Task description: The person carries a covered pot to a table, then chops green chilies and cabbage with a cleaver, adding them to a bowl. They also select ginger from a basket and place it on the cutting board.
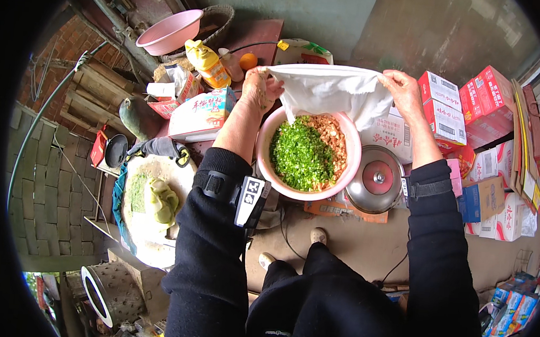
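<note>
My left hand and my right hand grip opposite ends of a white cloth, its top edge stretched between them. The cloth hangs over the far side of a pink plastic basin, and its lower left corner dips to the food inside. Finely chopped greens cover most of the basin's contents. A brownish minced filling shows along the right and far side. Bits of green cling to my left hand. Right of the basin lies a steel pot lid with a knob.
At left, a round board holds a pale green lump. Behind it are a winter melon, a printed carton, a yellow bottle and a pink basin. Red-and-white cartons are stacked at right. A cable trails near my feet.
</note>
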Motion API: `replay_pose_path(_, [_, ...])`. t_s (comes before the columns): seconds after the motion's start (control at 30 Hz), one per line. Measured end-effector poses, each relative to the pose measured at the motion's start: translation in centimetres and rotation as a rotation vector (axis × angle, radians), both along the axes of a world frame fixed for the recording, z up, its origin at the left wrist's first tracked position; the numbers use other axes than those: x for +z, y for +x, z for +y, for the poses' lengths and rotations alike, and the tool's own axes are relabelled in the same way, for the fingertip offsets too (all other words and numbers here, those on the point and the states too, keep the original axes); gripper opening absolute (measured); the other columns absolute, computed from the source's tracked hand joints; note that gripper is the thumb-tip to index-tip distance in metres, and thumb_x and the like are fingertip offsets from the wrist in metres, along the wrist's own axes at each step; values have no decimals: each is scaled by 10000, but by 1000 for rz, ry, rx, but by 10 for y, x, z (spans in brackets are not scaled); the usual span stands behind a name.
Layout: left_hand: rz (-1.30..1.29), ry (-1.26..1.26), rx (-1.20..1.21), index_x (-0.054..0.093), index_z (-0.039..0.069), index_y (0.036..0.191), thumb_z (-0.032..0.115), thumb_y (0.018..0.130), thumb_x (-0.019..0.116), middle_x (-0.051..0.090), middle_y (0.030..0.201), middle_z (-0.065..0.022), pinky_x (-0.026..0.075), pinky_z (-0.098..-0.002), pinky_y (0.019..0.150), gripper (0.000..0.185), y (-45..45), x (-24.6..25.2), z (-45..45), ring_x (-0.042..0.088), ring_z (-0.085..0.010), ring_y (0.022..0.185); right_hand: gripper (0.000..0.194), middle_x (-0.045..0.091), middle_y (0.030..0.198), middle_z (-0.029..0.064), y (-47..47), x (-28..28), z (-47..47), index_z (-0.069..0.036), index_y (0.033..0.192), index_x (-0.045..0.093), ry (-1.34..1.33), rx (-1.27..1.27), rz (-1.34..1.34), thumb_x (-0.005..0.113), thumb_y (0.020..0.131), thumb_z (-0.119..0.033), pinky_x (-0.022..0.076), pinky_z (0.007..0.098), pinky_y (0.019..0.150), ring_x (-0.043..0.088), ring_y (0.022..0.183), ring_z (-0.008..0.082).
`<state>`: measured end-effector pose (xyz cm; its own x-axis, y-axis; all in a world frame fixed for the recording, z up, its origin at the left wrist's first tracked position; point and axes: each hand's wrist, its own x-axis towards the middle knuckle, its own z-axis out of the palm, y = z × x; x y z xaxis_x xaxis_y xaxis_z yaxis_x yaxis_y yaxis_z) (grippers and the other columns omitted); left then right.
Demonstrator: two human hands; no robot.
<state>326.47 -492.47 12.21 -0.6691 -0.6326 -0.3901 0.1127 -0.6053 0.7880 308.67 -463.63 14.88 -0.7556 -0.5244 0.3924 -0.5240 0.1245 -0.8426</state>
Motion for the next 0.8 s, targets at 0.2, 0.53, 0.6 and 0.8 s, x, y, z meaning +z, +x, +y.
replay_pose_path(0.2, [444,-212,47,497,145,982,183,912,569,577,938,-80,412,-481,975,108,2,19,-16,579,-318,990,176,666,992,76,17,30,12,-6,911,693,-101,71,85,683,859,-174,466,266,832,606,936,137])
replay_pose_path(0.53, [-174,-93,270,452,144,942,43,842,498,456,674,-6,404,-294,383,150,108,-87,38,430,-128,483,169,670,921,170,138,-68,48,27,966,672,339,226,32,671,821,-60,521,311,707,667,789,253])
replay_pose_path(0.6, [-361,-130,389,451,133,930,69,846,503,465,681,-16,353,-266,355,118,121,-106,58,441,-118,483,221,663,918,173,155,-88,54,27,1002,652,345,287,4,668,783,0,524,329,687,667,789,270])
replay_pose_path(0.8, [-725,-655,371,489,45,1003,114,921,513,629,787,-135,489,-362,428,110,152,-144,90,610,-226,548,179,616,883,134,174,-134,61,-39,930,614,384,181,305,619,755,1,518,405,686,619,807,353])
